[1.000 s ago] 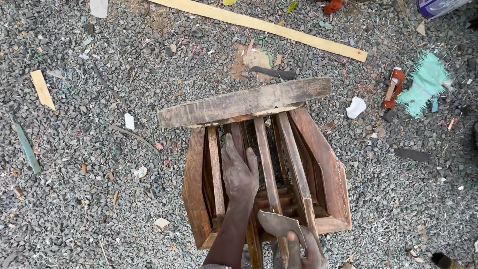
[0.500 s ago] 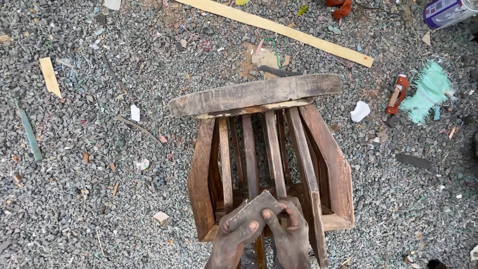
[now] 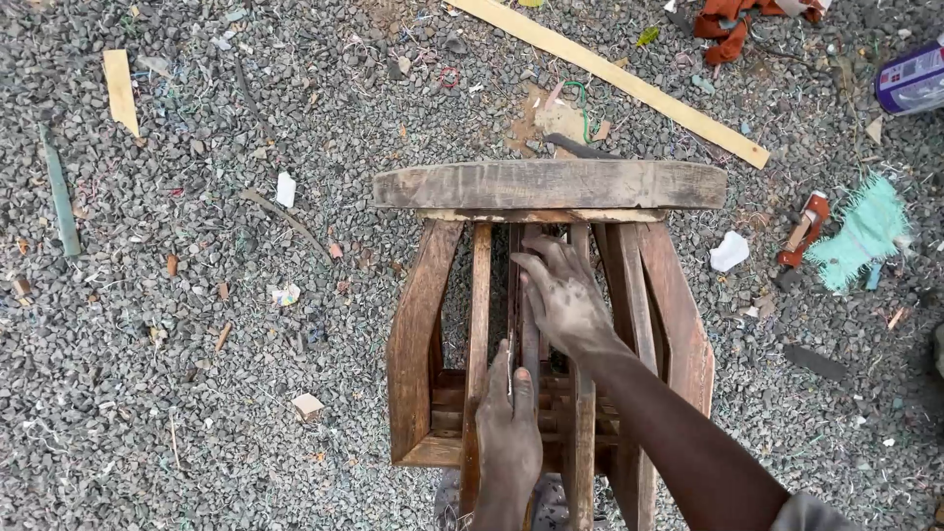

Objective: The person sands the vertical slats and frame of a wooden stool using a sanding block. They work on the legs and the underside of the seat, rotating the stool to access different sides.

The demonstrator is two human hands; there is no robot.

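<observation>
While the wooden stool [image 3: 551, 315] lies tipped on its side on the grey gravel [image 3: 197, 393], its round seat [image 3: 551, 184] facing away, the left hand [image 3: 508, 433] closes around a thin slat [image 3: 528, 324] between the legs — the right hand [image 3: 562, 290] rests open-fingered on the slats just beyond. A long yellow strip of wood [image 3: 610, 74] lies well apart.

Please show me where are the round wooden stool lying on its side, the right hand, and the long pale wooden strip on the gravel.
Round wooden stool lying on its side [image 3: 551, 185], head view, edge of its seat.
Right hand [image 3: 562, 295], head view, back of the hand.
Long pale wooden strip [image 3: 610, 74], head view, middle of its length.
</observation>
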